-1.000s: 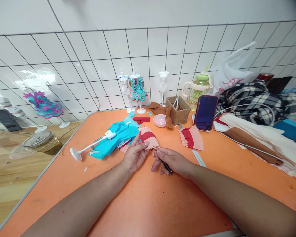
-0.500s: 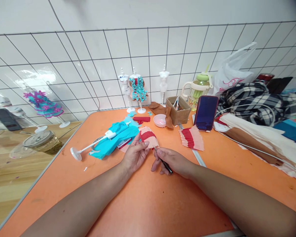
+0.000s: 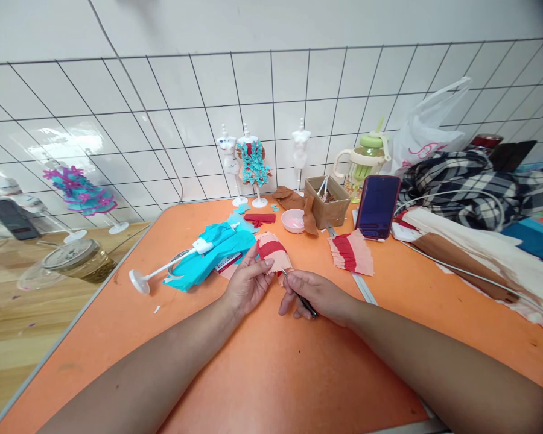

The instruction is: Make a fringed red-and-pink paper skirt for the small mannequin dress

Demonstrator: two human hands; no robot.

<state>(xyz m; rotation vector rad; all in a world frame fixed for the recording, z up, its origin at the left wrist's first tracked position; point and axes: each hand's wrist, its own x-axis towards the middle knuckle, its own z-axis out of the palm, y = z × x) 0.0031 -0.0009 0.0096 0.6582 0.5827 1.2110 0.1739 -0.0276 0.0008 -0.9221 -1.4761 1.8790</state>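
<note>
My left hand [image 3: 250, 283] pinches the lower edge of a pleated pink piece with a red band [image 3: 275, 250], holding it a little above the orange table. In my right hand [image 3: 314, 292] is a dark tool with a thin metal tip [image 3: 305, 304], gripped between thumb and fingers. The metal tip is at the lower right edge of the pleated piece. A similar pink and red pleated piece [image 3: 350, 252] lies flat to the right. Left of my hands, a white stand [image 3: 167, 265] rests on bright blue paper [image 3: 208, 268].
Behind my hands are a small pink bowl [image 3: 293, 221], a cardboard box [image 3: 328, 202], brown paper and several upright mannequins. An upright phone [image 3: 379, 207], a green-lidded bottle [image 3: 366, 160], a white cable and a plaid cloth [image 3: 470, 181] stand or lie to the right. A jar [image 3: 76, 259] is at the left.
The fingers of my right hand and the dark tool have shifted very slightly at the edge of the pleated piece. My left hand looks almost unmoved.
</note>
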